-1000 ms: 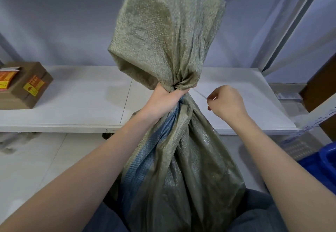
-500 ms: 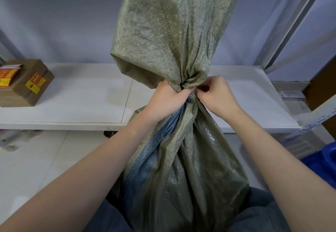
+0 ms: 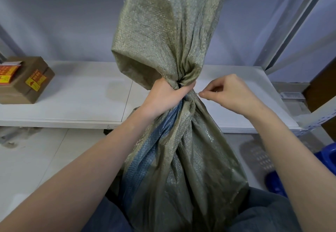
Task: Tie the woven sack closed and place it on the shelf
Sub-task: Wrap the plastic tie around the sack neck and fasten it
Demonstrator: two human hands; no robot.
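Head view, looking down at two bare forearms working on a tall olive-green woven plastic sack (image 3: 172,159) that stands between the person's knees, near the camera. The sack's neck is gathered into a tight bunch about halfway up, and the loose top flares open above it. The left hand (image 3: 164,98) has its fingers wrapped firmly around that gathered neck. Just to the right, the right hand (image 3: 231,93) pinches something very thin between thumb and fingertips; it looks like a pale string (image 3: 197,93) running to the neck, though it is too fine to be sure.

Judging by this, the tying is under way but not finished: no knot can be made out, and the neck seems to stay closed only because the left hand grips it. The placing has not begun. The white metal shelf board (image 3: 81,104) lies beyond the sack, and the sack does not rest on it. A brown cardboard box with yellow and orange labels (image 3: 25,82) sits at the shelf's far left.
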